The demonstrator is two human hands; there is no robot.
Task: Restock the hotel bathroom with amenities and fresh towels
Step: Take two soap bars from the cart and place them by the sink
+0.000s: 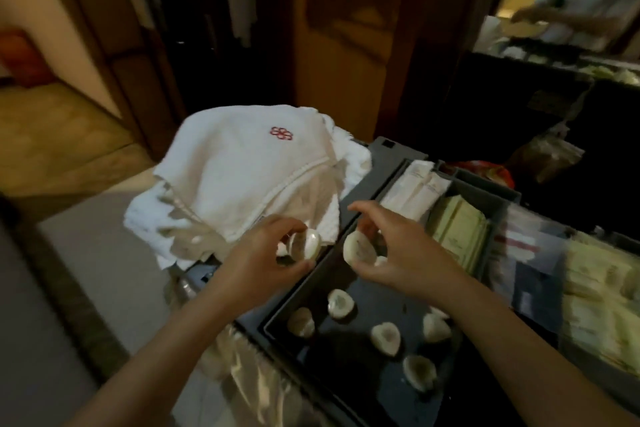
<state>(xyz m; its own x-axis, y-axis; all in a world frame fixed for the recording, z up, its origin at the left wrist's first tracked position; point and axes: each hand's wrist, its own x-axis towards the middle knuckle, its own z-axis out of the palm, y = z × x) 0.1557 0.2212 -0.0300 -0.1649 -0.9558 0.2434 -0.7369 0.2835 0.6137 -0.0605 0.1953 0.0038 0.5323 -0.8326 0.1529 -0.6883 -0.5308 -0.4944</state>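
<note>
Pinching one round soap (311, 243) in left hand (263, 250), second soap (356, 248) in right hand (398, 253), fingers curled, near far edge of black tray (349, 371), beside towels (242, 166).

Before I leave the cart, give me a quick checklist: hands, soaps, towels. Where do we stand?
1. Grip of left hand on left-hand soap: ok.
2. Pinch of right hand on right-hand soap: ok.
3. Whether the left hand holds more than one piece: cannot tell, blurred.
4. Several spare soaps in the black tray: ok.
5. Folded towels beside the tray: ok.
6. A hand free for towels: not ok.
</note>
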